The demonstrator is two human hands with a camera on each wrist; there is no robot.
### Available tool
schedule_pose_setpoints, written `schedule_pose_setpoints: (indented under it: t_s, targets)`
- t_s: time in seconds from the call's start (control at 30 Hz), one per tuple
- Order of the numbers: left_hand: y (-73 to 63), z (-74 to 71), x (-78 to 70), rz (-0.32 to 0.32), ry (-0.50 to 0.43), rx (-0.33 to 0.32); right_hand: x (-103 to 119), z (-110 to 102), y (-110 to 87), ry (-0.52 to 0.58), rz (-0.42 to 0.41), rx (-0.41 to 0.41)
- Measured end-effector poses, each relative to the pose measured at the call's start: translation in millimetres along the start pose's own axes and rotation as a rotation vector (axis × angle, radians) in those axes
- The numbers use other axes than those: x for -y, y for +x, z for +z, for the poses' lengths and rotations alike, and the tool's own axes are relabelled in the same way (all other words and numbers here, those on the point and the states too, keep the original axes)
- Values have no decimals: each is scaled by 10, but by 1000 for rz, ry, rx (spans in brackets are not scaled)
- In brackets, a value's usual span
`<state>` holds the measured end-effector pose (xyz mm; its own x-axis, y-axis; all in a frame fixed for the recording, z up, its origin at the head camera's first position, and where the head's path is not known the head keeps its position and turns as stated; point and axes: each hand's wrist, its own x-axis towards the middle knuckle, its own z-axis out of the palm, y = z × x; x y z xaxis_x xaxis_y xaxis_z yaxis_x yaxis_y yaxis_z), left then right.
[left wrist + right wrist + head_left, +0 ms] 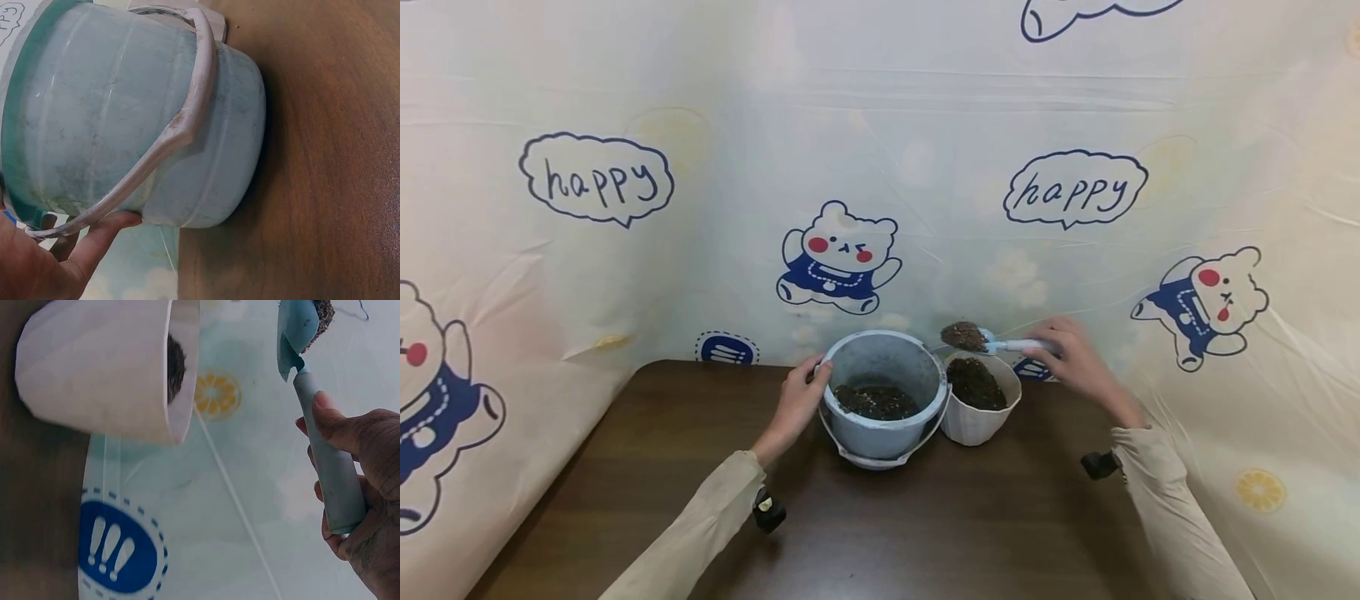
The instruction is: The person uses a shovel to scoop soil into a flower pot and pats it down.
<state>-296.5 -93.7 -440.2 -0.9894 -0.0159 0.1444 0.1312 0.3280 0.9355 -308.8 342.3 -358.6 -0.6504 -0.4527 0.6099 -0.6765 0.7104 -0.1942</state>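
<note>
A light blue bucket (pixel 887 435) with dark soil (pixel 876 403) in its bottom stands at the table's far side. My left hand (pixel 799 398) grips its left rim; in the left wrist view the thumb lies along the outer wall, beside the lowered bail handle (pixel 203 69). My right hand (pixel 1078 358) holds a small blue trowel (pixel 331 462) by its handle, fingers wrapped around it. A heap of brown soil (pixel 964 336) fills the trowel's blade, raised above a white faceted flowerpot (pixel 973 427). Dark soil (pixel 976 384) lies inside that pot, which stands just right of the bucket.
The dark brown wooden table (pixel 865 533) runs under both containers. Right behind its far edge hangs a pale printed cloth (pixel 940 167) with cartoon bears and "happy" bubbles. A dark wrist device (pixel 769 510) sits at the left sleeve, another (pixel 1099 465) at the right.
</note>
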Motion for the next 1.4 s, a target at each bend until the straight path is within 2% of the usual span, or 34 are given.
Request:
schedule_pose_setpoints:
  t_s: [0.17,0.23,0.33,0.47,0.57,0.7,0.9,1.2,1.3,1.4]
  targets:
    - [4,3,-16,9,-5,11,-101,-95,-136,-81,59,11]
    - [7,2,-23,10,-7,12,-131,-104,-184,-107,58,-11]
    - [8,6,-26,6,-8,3,-169,-68,-243,-155,-24,-93]
    - [3,15,-19,8,-3,-7,-177,32,-283,-250,-194,-220]
    - [7,16,-18,12,-2,6,-133,67,-283,-369,-266,-247]
    - [13,15,-5,1,-4,7,-62,52,-268,-512,-296,-222]
    - [11,16,2,-6,-5,1,-17,37,-261,-575,-269,-205]
    - [10,11,0,-1,-24,-2,6,69,-302,-573,-194,-231]
    - [12,13,4,-6,-26,1,8,83,-318,-549,-159,-230]
    - [12,17,0,-7,-23,2,34,112,-347,-474,-125,-223]
